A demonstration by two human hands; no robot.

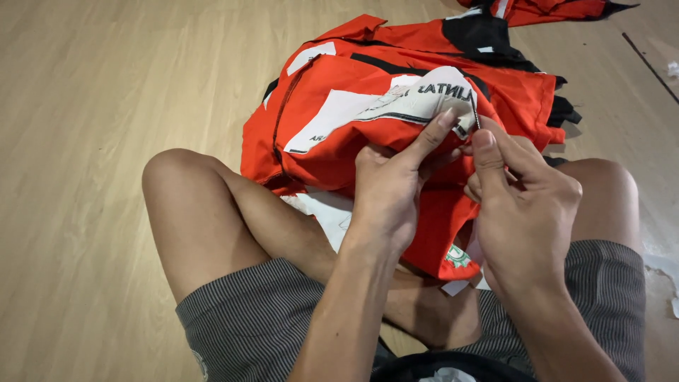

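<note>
I sit cross-legged on the floor with a red garment (332, 141) with white and black panels draped over my lap. My left hand (396, 187) pinches a white printed patch (417, 102) on the garment, thumb on top of the patch edge. My right hand (520, 198) is closed around a thin dark pointed tool (474, 113), perhaps a seam ripper or needle, whose tip meets the patch edge beside my left thumb. The two hands touch each other above the fabric.
A heap of similar red and black cloth (495, 35) lies behind the garment, with more at the top edge (552, 8). The light wooden floor (85, 106) spreads to the left. Small white scraps (672, 68) lie at the right. A dark object (438, 368) sits at the bottom.
</note>
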